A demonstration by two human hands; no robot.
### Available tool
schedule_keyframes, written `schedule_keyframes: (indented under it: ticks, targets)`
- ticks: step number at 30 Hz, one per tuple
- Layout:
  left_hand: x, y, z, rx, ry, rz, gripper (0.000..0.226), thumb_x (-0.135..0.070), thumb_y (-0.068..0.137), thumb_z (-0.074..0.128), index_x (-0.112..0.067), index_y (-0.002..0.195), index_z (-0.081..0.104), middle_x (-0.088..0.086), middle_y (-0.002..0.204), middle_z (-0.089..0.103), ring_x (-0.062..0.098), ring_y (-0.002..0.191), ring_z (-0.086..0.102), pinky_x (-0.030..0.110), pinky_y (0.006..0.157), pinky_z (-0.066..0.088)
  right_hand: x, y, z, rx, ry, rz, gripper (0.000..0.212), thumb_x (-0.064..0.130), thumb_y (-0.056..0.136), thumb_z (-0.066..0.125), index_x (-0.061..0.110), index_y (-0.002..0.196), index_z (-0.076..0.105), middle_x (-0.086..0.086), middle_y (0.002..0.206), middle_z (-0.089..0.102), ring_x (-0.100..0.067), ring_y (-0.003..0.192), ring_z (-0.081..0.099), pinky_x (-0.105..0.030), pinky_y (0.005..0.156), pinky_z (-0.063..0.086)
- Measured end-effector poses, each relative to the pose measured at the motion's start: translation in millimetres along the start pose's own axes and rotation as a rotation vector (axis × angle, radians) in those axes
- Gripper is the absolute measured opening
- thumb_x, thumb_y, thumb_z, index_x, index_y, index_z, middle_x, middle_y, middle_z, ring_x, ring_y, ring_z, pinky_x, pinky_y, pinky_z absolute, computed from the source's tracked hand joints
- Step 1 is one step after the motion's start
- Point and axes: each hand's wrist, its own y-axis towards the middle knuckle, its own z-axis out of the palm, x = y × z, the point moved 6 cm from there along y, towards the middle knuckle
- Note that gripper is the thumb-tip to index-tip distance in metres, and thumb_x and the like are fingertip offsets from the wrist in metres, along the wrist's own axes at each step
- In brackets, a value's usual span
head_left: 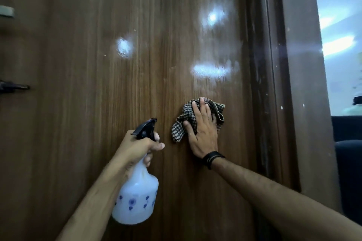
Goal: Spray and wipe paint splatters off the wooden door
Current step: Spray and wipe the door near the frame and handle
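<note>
A dark brown wooden door [98,94] fills the view, with glossy light patches on it. My left hand [135,148] grips the neck of a white spray bottle [137,197] with blue flowers and a black trigger head, its nozzle pointing up at the door. To its right, my right hand [204,133] presses a brown checked cloth [181,121] flat against the door, fingers spread over it, thumb on its lower fold. A black band circles that wrist. Small white paint specks [282,107] dot the door frame on the right.
A dark door handle [14,86] and a pale fitting [6,11] sit at the left edge. The door frame [274,84] runs down the right side. Beyond it is a bright room with a dark blue sofa [347,152].
</note>
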Motion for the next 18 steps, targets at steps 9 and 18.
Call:
schedule_keyframes:
  ticks: [9,18]
  targets:
    - [-70.9,-1.2,-25.7,-0.217,-0.086,0.323,0.02,-0.003,0.084,0.078,-0.004,0.078,0.059,0.004,0.044,0.048,0.013,0.031,0.039,0.021,0.037,0.034,128.1,64.2,31.3,0.122,-0.003,-0.51,0.065,0.049,0.102,0.037,0.027,0.159,0.016,0.005,0.167,-0.003,-0.015,0.153,-0.005,-0.047,0.123,0.008]
    - [-49.9,-3.6,-48.4,-0.222,0.033,0.207,0.021,0.002,0.084,0.075,-0.009,0.08,0.057,0.01,0.053,0.05,0.012,0.032,0.04,0.024,0.039,0.036,149.6,50.3,42.6,0.159,0.024,-0.594,0.066,0.038,0.1,0.049,0.029,0.158,0.019,0.008,0.167,-0.001,-0.013,0.153,0.0,-0.045,0.122,0.015]
